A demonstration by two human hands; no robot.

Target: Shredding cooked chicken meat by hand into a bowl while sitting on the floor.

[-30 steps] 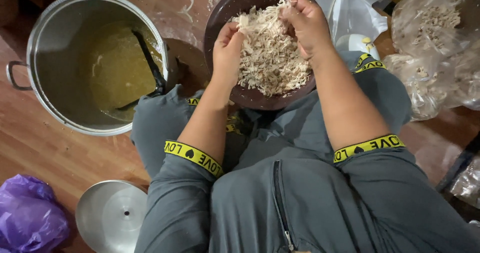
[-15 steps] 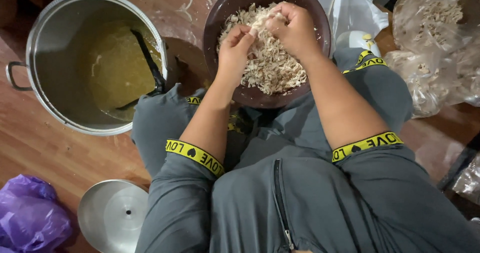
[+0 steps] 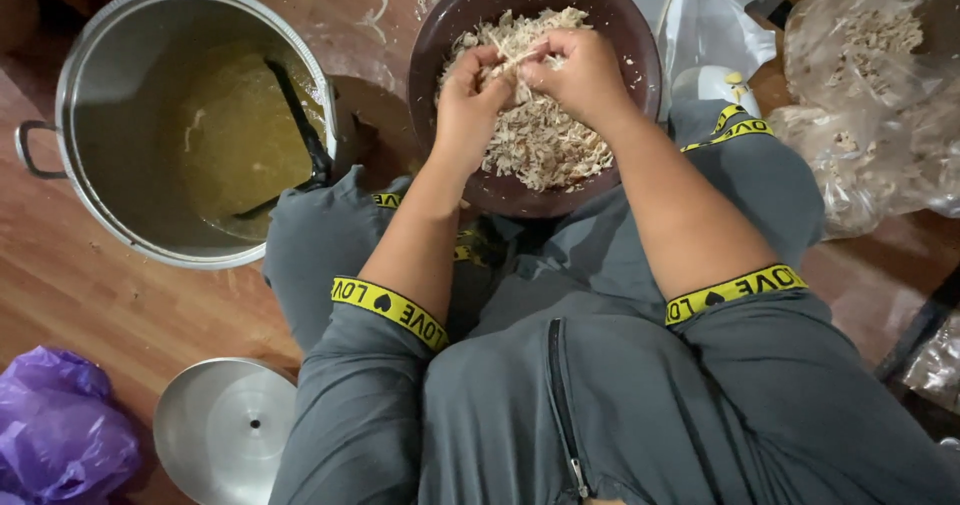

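A dark brown bowl [image 3: 640,55] rests between my knees on the wooden floor and holds a heap of pale shredded meat [image 3: 545,140]. Both hands are over the heap, close together. My left hand [image 3: 468,97] and my right hand [image 3: 578,73] each pinch the same small strip of the shredded meat between the fingertips. My grey sleeves with yellow bands end at the elbows.
A big steel pot [image 3: 110,115] with yellowish broth and a dark ladle [image 3: 300,135] stands at the left. Its lid [image 3: 225,430] lies near my left knee, next to a purple plastic bag [image 3: 60,435]. Clear bags of shredded meat [image 3: 865,95] sit at the right.
My hands have drawn together from the sides of the heap to its top and now pinch one strip between them.
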